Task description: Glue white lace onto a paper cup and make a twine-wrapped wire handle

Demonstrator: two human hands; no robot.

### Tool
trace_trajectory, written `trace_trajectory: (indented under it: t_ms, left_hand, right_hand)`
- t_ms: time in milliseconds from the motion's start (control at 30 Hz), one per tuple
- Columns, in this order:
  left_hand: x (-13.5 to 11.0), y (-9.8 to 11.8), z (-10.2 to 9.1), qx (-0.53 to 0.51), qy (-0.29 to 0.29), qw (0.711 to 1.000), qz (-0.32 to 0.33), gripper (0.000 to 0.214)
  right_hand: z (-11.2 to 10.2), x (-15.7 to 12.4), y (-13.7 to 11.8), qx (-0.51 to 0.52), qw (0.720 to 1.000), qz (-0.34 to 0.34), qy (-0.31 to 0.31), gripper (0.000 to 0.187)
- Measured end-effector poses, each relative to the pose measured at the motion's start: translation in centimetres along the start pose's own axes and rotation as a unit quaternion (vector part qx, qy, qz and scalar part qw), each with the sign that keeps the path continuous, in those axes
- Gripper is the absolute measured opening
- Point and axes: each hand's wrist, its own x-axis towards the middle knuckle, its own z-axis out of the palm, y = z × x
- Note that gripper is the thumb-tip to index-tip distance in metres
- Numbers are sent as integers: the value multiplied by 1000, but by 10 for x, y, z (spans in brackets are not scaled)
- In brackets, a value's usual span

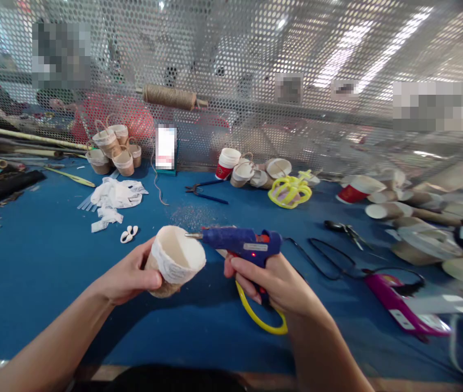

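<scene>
One white-banded cup [168,264], no handle showing, sits pinched in the left hand [131,276], right hand [282,286] gripping the glue gun [229,239] beside it, handled baskets [123,164] standing beyond the left hand.

Left hand [131,277] curls; right hand [284,284] grips.

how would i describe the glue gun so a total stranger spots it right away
Start at the blue tabletop and find the right hand above its near half. It grips the glue gun, dark blue, its metal nozzle pointing left toward the cup in the left hand. Unlike the blue-handled pliers lying farther back, it has a small glowing red light on its side.
</scene>
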Motion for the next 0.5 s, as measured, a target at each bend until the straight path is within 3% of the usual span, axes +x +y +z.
trace_trajectory:
  t_ms: [133, 233, 367, 500]
  left_hand:
    - [2, 0, -2, 45, 34, 998, 20, 69]
    - [3, 1, -3, 70, 40, 997, 10, 67]
    - [4, 1, -3, 79, 39, 996, -2, 64]
    - [4, 2, -2, 58, 44, 997, 3, 66]
  right_hand:
    - [2, -4, -4, -104, 992, 27, 72, 27]
    - [3, -4, -6, -138, 985, 49, 92, 25]
    - [-1, -5, -8, -149, 983, 57, 85, 23]
    - [-6, -7, -10, -95, 993, 28, 57, 26]
